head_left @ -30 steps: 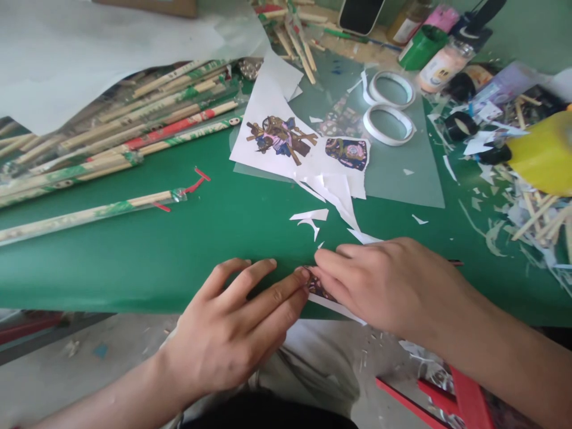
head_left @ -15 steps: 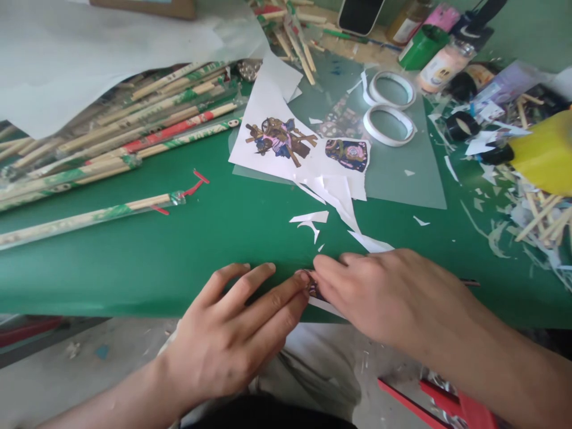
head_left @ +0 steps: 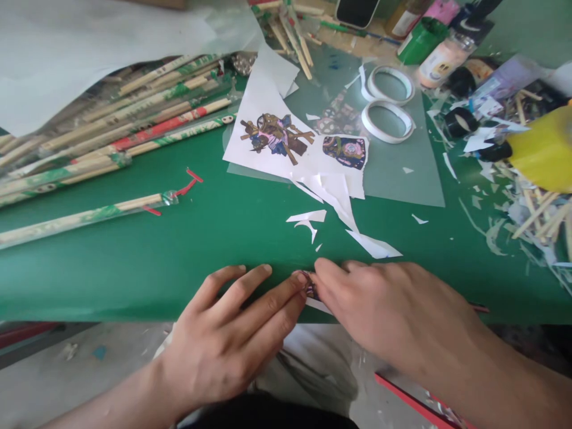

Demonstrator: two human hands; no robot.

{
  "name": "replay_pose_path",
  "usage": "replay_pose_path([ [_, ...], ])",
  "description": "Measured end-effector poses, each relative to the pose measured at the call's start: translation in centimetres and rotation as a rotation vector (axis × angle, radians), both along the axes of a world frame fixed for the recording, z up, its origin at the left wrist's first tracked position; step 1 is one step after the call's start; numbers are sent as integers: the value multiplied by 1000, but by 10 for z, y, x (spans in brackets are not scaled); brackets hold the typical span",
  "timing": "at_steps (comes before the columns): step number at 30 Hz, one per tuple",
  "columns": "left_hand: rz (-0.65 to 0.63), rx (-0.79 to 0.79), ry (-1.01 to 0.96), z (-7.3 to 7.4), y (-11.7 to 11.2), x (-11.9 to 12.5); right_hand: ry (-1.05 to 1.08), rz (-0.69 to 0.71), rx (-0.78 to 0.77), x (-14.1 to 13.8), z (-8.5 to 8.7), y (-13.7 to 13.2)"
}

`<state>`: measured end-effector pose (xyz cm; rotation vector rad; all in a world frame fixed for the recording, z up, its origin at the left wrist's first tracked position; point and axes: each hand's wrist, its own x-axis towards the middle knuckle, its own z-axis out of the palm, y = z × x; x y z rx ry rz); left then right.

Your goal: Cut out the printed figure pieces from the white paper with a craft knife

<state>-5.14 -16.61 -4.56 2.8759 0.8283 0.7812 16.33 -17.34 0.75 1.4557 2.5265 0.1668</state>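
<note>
My left hand (head_left: 232, 333) lies near the front edge of the green table (head_left: 147, 256), its fingers stretched out and pressing on a small printed paper cutout (head_left: 311, 290). My right hand (head_left: 393, 310) meets it from the right, fingertips pinched on the same cutout, which is mostly hidden beneath the fingers. A thin stick (head_left: 478, 308) pokes out from under my right hand. Farther back lies a white sheet with printed colour figures (head_left: 286, 140).
Wrapped bamboo sticks (head_left: 111, 137) lie piled at the left under white paper (head_left: 89, 47). Two tape rolls (head_left: 388, 107), bottles (head_left: 440, 59), a yellow roll (head_left: 543, 149) and paper scraps (head_left: 308, 220) crowd the back and right. A red object (head_left: 415, 402) sits below the table.
The right hand has slid a little toward the table's front edge and lower; a white scrap beside it is now more exposed. The left hand has barely moved.
</note>
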Motion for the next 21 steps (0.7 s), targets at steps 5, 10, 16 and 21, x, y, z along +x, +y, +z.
replay_pose_path([
  [5,0,7,-5,0,0,0,9,-20,17,2,0,-3],
  [10,5,14,0,-1,-1,0,-5,-26,-21,3,2,-7],
  [16,8,26,2,-2,-2,0,30,-31,11,7,0,-5],
  [21,101,12,-61,-3,-9,9,171,-48,163,10,0,-7],
])
